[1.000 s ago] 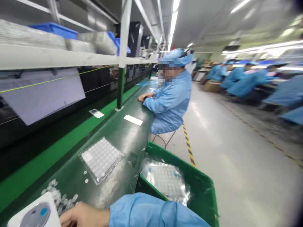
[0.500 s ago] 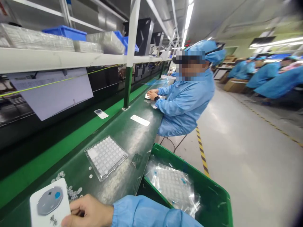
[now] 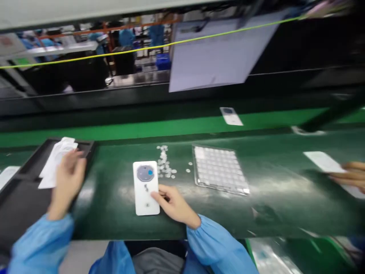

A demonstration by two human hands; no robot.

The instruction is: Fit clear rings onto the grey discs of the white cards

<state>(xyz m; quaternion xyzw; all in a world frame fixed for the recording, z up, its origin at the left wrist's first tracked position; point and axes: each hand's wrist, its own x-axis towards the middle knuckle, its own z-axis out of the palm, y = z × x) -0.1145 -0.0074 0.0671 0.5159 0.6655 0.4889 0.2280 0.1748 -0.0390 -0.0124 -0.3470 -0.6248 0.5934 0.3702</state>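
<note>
My right hand [image 3: 173, 205] pinches the right edge of a white phone-shaped panel [image 3: 141, 196] between thumb and fingers. The panel carries a grey rounded camera area with a blue dot, and dark marks below it. Over at the left, my left hand [image 3: 68, 177] is at a pile of white panels [image 3: 53, 167] in a black tray [image 3: 85, 146]. Motion blurs its fingers, so I cannot see whether they grip a panel. Just beyond the right hand lie many small clear round pieces [image 3: 164, 163], scattered on the green bench [image 3: 111, 198].
Right of the small pieces lies a clear tray of white pieces [image 3: 218, 167]. Another panel [image 3: 231, 116] rests on the rear green strip. At the right edge, a co-worker's hand [image 3: 350, 175] is on a white panel [image 3: 323, 161]. A green bin [image 3: 333, 251] stands below the bench edge.
My view has swung left from the co-worker to the bench before me. My left hand has come into view at the black tray. My right hand still holds the panel.
</note>
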